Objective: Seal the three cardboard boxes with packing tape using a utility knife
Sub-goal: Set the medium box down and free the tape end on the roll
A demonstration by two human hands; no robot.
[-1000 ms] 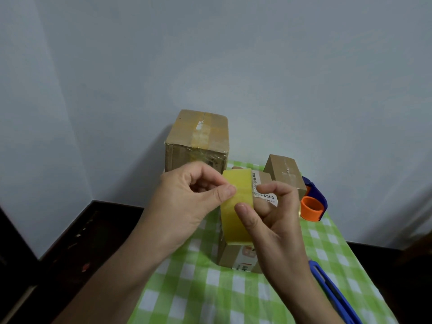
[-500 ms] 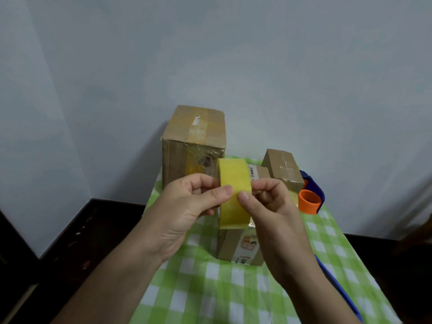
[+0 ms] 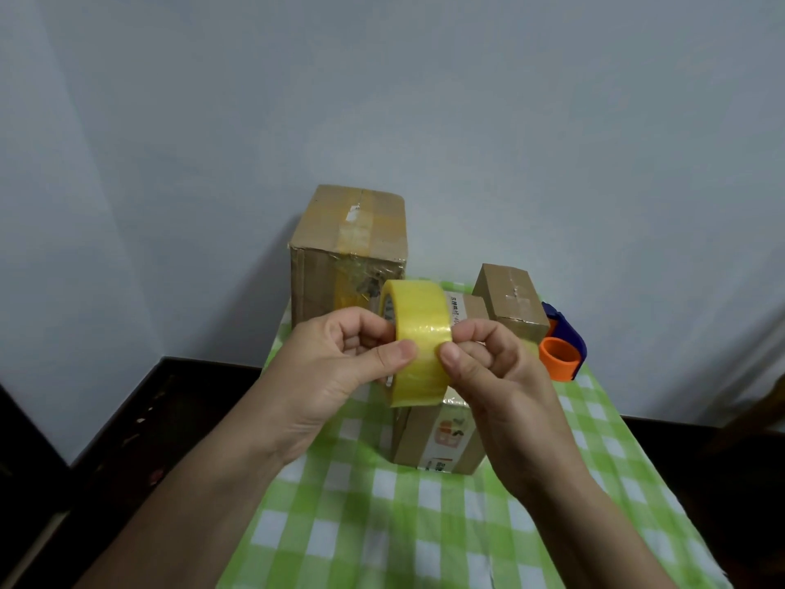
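Note:
A yellow roll of packing tape point(image 3: 418, 333) is held up edge-on between both hands, above the table. My left hand point(image 3: 340, 367) grips its left side, thumb pressed on the outer face. My right hand point(image 3: 492, 367) grips the right side, thumb also on the tape face. Behind and below the roll lies a medium cardboard box point(image 3: 441, 440) with a printed label. A tall cardboard box point(image 3: 348, 244) with tape across its top stands at the back left. A small cardboard box point(image 3: 512, 297) sits at the back right. No utility knife is visible.
A green-and-white checked cloth point(image 3: 382, 525) covers the narrow table. A blue and orange tape dispenser point(image 3: 563, 346) rests at the back right beside the small box. A pale wall rises behind; dark floor lies on both sides.
Both hands have drawn together on the roll and turned it, thumbs now nearly meeting on its face. The blue object at the lower right is out of view.

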